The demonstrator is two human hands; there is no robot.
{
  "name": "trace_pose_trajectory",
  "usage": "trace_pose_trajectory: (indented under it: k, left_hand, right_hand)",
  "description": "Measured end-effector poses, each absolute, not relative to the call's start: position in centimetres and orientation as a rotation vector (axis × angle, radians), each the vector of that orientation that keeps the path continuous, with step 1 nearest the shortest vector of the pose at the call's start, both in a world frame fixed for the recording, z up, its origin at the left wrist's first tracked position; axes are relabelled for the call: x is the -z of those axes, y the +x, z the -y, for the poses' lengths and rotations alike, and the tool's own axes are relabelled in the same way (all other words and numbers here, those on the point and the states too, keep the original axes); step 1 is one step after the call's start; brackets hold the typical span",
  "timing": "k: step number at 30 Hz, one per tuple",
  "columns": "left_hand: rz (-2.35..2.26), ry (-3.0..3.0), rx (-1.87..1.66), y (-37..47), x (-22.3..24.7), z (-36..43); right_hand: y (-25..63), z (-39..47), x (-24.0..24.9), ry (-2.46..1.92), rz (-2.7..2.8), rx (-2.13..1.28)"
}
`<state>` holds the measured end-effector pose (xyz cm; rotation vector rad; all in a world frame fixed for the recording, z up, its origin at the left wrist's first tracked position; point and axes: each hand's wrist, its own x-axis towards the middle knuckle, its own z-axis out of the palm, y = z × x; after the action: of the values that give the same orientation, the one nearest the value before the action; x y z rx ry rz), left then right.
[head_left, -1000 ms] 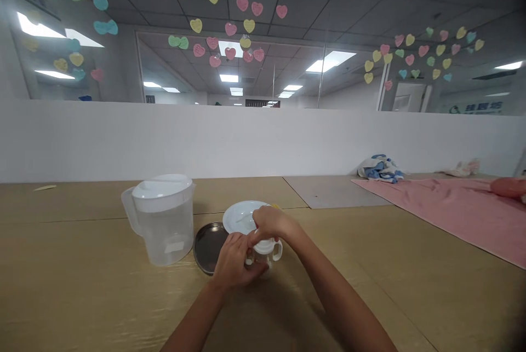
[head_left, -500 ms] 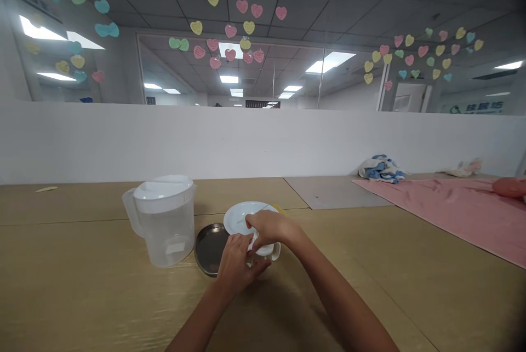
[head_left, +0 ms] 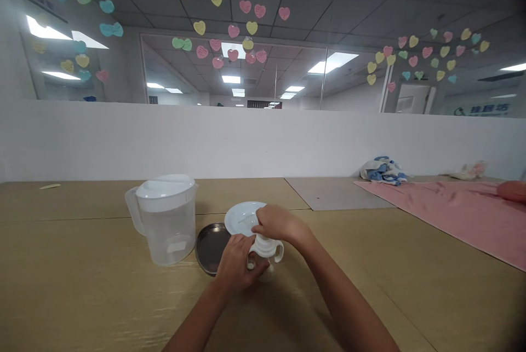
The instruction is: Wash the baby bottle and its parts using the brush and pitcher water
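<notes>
In front of me stands a baby bottle with a white collar and two white side handles; its lower body is clear. My left hand is closed round its left side, the thumb across the front. From above, my right hand has its fingers curled together at the bottle's white top; they hide whatever part they grip. Behind the hands lies a white plate, partly covered by my right hand. A round, dark metal dish sits left of the bottle, its right edge behind my left hand.
A clear lidded plastic pitcher stands left of the dish. At the back right are a crumpled blue and white cloth and a pink cloth spread over the tabletop. A low white wall borders the back.
My right hand has shifted slightly right and its fingers have curled in over the bottle's top. More of the white collar and right handle now shows. My left hand keeps its hold.
</notes>
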<state>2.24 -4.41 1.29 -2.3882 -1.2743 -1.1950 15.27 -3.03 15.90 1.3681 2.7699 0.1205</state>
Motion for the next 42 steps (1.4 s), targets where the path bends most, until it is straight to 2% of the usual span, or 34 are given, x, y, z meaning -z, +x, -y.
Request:
trace_pose_trajectory:
  k: [4,13,17,25,29,35,42]
  left_hand:
    - [1.292,-2.404,1.182,2.3,-1.4,4.5]
    - [1.331,-2.378,1.193,2.2,-1.2,4.4]
    - [1.313,-2.350,1.213,2.2,-1.1,4.3]
    - [1.349,-2.277,1.235,2.5,-1.4,4.3]
    - [1.367,-2.253,1.284,2.1,-1.2,4.1]
    - [1.641,-2.043,1.504,1.3,-1.1,3.7]
    - [1.607,-2.049,1.469,1.3,-1.3,3.7]
  right_hand:
    - [15.6,3.0,-15.9,1.305,-2.796,-0.196]
    - [17.9,3.0,-16.8,1.145,-3.191,-0.005]
    - [18.4,4.4,-18.0,1.240,-3.356,0.030]
    - [17.8,5.6,-18.8,1.511,-3.634,-0.108]
    - [17.4,4.9,-18.8,1.686,-3.593,-0.254]
    - [16.8,2.6,-17.9,1.805,-3.368,-0.373]
    - [16.1,-0.6,-16.0,1.859,-3.120,-0.371]
